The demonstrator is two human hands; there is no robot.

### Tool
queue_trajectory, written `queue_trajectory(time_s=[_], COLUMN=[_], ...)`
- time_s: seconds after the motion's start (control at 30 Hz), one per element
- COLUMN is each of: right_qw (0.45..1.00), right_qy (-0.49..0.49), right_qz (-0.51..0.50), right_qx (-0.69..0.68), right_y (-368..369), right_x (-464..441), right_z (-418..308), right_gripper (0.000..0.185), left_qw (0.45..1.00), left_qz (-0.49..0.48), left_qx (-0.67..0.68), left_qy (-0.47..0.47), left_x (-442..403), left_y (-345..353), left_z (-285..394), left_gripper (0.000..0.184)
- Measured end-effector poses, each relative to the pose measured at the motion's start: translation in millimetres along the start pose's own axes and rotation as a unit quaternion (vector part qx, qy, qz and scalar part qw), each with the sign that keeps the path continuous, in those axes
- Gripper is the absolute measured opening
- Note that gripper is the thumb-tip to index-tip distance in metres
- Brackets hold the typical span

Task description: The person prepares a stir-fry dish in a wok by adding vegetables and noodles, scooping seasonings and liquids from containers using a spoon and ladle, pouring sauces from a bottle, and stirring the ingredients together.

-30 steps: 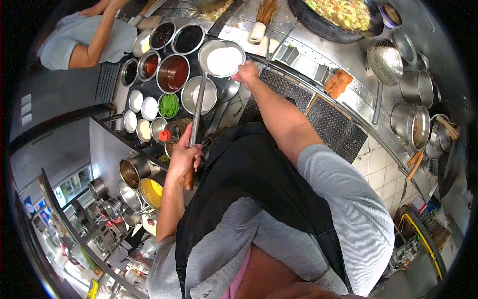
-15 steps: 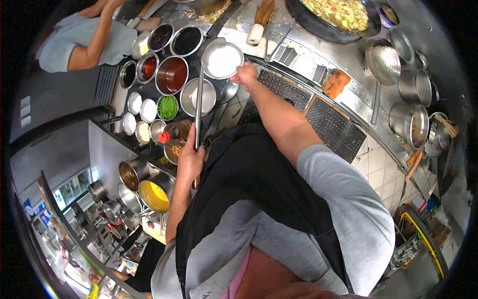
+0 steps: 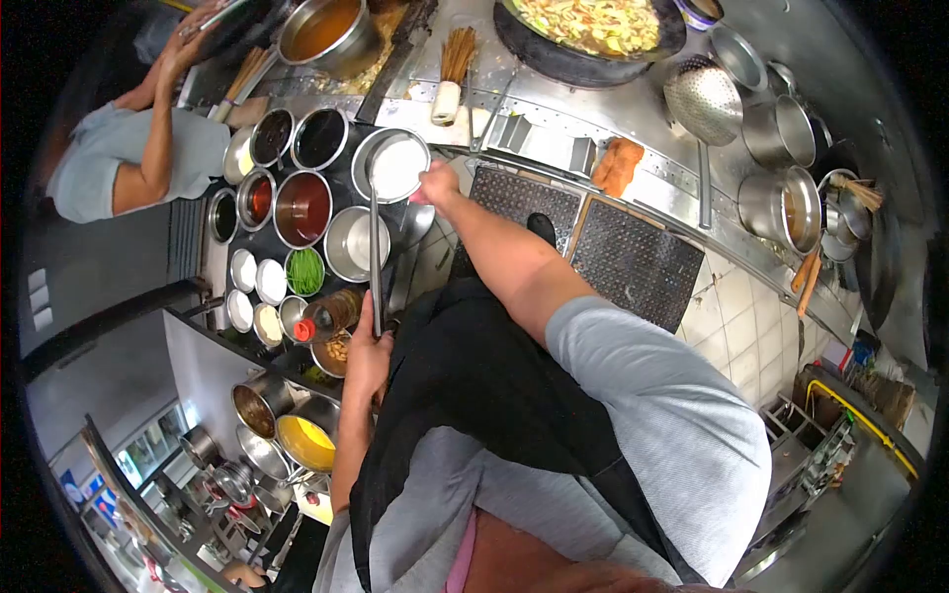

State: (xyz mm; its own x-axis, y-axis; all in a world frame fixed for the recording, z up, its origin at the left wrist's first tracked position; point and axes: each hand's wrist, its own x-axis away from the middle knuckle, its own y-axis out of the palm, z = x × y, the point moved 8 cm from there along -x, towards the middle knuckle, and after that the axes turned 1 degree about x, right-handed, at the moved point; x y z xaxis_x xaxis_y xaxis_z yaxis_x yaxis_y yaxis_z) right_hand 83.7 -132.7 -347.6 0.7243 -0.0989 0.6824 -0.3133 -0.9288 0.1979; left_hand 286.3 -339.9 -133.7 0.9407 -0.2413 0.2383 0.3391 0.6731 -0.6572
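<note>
My left hand [image 3: 367, 356] is wrapped round the long metal handle of a ladle [image 3: 376, 259]. The ladle's far end reaches into a steel pot [image 3: 362, 158] with something white [image 3: 397, 168] in it; its bowl is hard to make out there. At the pot's right side, my right hand [image 3: 437, 184] grips the rim with closed fingers. Just below stands another steel pot [image 3: 348, 259] with pale contents. Near my left hand lie a red-capped bottle [image 3: 331, 314] of brown liquid and a bowl of brown pieces [image 3: 336, 348].
Pots of dark and red sauce [image 3: 302, 210], chopped greens [image 3: 305, 271] and small white-filled bowls [image 3: 270, 282] crowd the left counter. A wok of sliced food [image 3: 593, 28], a bamboo brush [image 3: 457, 64] and a perforated strainer [image 3: 703, 102] are at the back. Another person [image 3: 133, 168] works at upper left.
The ladle's bowl, earlier visible at the pot's left rim, is now lower in the pot. My head view has shifted, so the counter appears further left and the back stove lies higher.
</note>
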Motion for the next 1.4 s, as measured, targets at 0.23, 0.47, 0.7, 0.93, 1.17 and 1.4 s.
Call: queue_trajectory(time_s=[0.23,0.47,0.7,0.93,1.17,1.4], right_qw=[0.999,0.998,1.0,1.0,0.998,0.998], right_qy=[-0.012,-0.034,-0.007,-0.009,-0.006,-0.004], right_qz=[-0.012,-0.043,-0.028,-0.028,-0.047,-0.052], right_qx=[-0.027,-0.004,-0.007,0.012,0.027,0.024], right_y=[-1.6,3.1,2.3,1.3,3.5,4.4], right_x=[-12.2,-19.5,-10.0,-10.0,-7.8,1.1], right_z=[10.9,14.0,7.4,5.6,0.0,-10.5], right_gripper=[0.022,0.026,0.019,0.017,0.013,0.011], left_qw=[0.864,0.766,0.812,0.877,0.939,0.996], left_qz=[-0.057,-0.058,-0.057,-0.026,-0.018,0.066], left_qx=[0.406,0.535,0.489,0.39,0.224,-0.043], left_qy=[-0.293,-0.351,-0.313,-0.279,-0.26,-0.049], left_x=[2.4,8.0,16.3,20.3,11.8,-6.4], left_y=[-14.7,-27.4,-21.4,-29.2,-41.4,-33.1], left_z=[22.8,20.7,29.1,37.3,40.8,17.8], left_gripper=[0.079,0.07,0.076,0.08,0.076,0.073])
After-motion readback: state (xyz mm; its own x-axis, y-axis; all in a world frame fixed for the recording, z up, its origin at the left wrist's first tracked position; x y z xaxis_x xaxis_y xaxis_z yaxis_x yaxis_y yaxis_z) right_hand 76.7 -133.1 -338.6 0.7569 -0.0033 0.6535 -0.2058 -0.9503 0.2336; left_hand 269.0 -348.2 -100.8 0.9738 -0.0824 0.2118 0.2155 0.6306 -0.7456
